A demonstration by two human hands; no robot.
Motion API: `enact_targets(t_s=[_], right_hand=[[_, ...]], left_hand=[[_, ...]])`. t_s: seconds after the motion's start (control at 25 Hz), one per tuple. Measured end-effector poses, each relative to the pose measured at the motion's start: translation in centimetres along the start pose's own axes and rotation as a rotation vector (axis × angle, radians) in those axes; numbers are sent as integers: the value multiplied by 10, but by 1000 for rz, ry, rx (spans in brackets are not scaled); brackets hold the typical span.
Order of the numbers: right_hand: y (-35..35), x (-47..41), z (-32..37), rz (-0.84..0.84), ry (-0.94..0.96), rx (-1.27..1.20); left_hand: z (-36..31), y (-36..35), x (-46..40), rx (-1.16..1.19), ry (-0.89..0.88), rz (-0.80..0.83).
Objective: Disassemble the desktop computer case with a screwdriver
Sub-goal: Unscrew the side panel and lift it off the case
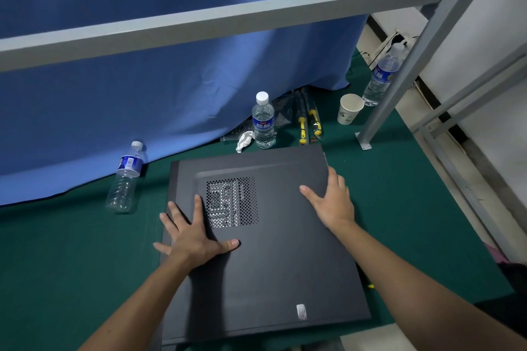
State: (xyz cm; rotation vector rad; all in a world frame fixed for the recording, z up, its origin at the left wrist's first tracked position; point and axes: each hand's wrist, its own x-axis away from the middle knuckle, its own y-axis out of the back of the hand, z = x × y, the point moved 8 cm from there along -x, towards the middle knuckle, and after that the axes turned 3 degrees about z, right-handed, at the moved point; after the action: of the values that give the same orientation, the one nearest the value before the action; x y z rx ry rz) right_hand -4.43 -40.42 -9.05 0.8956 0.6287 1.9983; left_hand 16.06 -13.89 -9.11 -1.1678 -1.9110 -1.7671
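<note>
head view: the black computer case (256, 236) lies flat on its side on the green cloth (71, 265), in the middle and lower part of the frame. the left hand (194, 234) is flat and open on the side panel, just left of the air holes (232, 202). the right hand (332, 202) is flat too, its fingers at the right edge. two screwdrivers (308, 120) lie above the case, near a water bottle (263, 121). the case looks heavy, hard and smooth. i think the thin panel could bend, so hold it by the edges.
</note>
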Motion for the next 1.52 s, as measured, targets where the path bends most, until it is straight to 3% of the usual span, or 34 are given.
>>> enact_targets(t_s=[0.24, 0.4, 0.6, 0.96, 1.16, 1.4, 1.52], right_hand=[[-4, -7, -3, -53, -48, 87], [-6, -7, -8, -37, -73, 47], [-4, -27, -10, 148, -63, -129], [-5, -36, -15, 165, 27, -182], [-8, -36, -14, 219, 54, -233], [5, -19, -26, 306, 68, -312], [6, 47, -82, 347, -39, -514]], left_hand=[[-40, -9, -2, 0, -115, -248], [-59, -33, -1, -185, -136, -410], [-57, -34, -3, -217, -154, -532], [-60, -28, 2, -192, -140, -564], [-96, -67, 42, 6, -144, -563], [-120, -101, 59, -155, -179, -580], [-121, -102, 62, -159, -177, -574]])
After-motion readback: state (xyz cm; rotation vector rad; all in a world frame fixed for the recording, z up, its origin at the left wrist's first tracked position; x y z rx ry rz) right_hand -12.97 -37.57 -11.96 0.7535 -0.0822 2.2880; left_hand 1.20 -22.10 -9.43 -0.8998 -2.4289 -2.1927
